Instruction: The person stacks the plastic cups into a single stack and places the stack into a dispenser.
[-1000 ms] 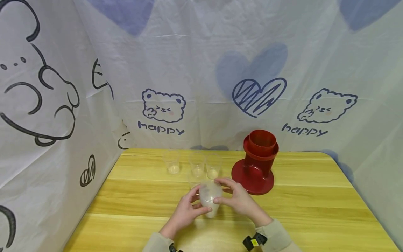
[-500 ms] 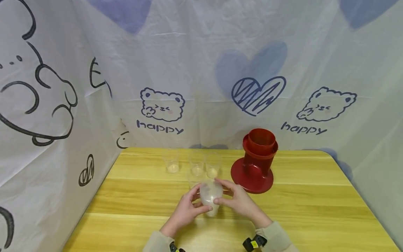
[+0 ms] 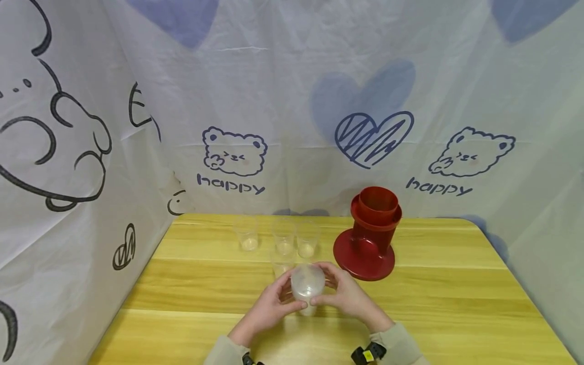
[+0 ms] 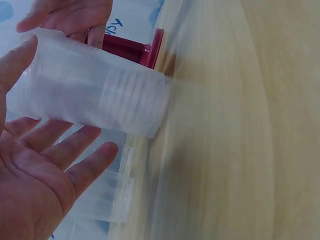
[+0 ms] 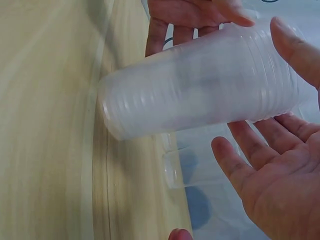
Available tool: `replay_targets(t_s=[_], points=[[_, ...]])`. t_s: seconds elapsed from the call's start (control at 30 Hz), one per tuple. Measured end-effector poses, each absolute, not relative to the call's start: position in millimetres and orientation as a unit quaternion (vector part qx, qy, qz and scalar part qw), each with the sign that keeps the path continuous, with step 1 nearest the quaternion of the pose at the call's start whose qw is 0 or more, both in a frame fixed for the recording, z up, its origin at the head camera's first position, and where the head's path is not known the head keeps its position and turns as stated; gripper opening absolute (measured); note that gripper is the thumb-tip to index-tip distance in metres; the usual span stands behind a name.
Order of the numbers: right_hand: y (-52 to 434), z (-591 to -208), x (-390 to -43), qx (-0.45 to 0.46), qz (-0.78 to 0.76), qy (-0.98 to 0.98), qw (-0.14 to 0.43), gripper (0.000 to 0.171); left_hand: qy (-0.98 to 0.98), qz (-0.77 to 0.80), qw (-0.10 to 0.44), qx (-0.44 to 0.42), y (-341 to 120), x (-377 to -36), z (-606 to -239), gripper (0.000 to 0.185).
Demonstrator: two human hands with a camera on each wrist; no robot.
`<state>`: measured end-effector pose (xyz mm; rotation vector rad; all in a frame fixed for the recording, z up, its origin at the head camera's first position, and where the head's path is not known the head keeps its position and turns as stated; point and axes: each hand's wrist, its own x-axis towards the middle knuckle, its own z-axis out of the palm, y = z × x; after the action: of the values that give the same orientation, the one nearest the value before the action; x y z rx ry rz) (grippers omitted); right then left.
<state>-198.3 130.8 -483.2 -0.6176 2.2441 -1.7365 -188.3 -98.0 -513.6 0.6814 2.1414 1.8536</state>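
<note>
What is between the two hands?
A stack of clear plastic cups sits between the left hand and the right hand. Both hold it, as the head view shows.

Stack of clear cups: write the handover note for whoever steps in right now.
Left hand: holds the stack of clear cups from its left side, fingers around it.
Right hand: holds the same stack from the right.
The stack is above the wooden table, its base towards the tabletop.
Done: four single cups stand behind the hands, beside the red holder.
Left: the cups in the stack, not yet separated; how many cannot be told.
</note>
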Motion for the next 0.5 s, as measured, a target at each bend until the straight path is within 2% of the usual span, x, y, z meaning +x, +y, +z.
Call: replay_targets(t_s=[0.5], points=[[126.4,-486.5,-193.5,-0.191,-0.607,0.763,0.115,0.075,0.771,0.591,0.060,0.228,-112.1,-183.5,-499.8,0.069]])
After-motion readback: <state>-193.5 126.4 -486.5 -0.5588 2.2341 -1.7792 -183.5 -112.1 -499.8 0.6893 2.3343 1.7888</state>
